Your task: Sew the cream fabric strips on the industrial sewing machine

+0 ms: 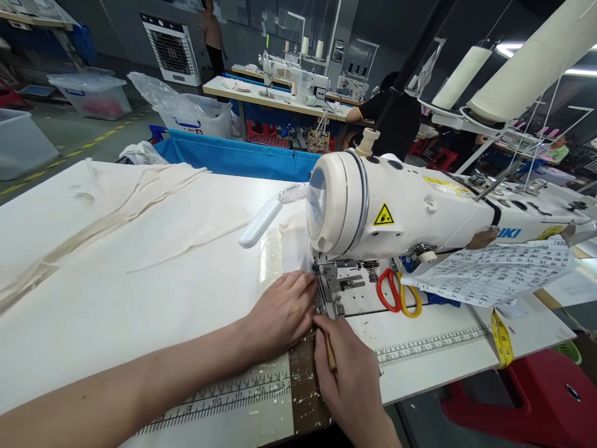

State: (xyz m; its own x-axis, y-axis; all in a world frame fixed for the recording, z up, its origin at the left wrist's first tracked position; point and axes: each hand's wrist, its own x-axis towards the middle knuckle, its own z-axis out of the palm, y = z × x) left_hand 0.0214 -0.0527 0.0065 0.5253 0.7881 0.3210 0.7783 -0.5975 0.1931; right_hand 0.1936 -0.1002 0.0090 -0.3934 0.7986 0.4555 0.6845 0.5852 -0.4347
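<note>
Landmark: the white sewing machine point(420, 211) on your bench point(443, 348); every place below is told from it.
Left hand: your left hand point(280, 314) lies flat, palm down and released, on the cream fabric point(140, 267) just left of the machine's presser foot point(321, 274), fingertips touching the foot area.
Right hand: your right hand point(347, 373) sits in front of the machine's needle plate, fingers curled around a thin brown stick point(330, 351), whose tip points up toward the presser foot.
Fabric: it spreads wide over the bench to the left of the machine, with long folds running away from it, and its near edge reaches under your left hand at the foot.
Scissors: a pair with one red and one yellow loop point(398, 292) lies on the machine bed, just right of the presser foot.
Printed sheet: a paper full of small print point(494, 270) rests under the machine's arm, right of the scissors.
Tape measure: a yellow one point(501, 339) hangs over the bench edge, in front and to the right of the machine.
Ruler strip: a printed scale point(429, 345) runs along the bench in front of the machine, passing beneath your hands.
Thread cones: large cream cones point(527, 68) stand above and behind the machine's right end.
Behind the machine: a person in dark clothing point(396, 118) sits at another bench.
</note>
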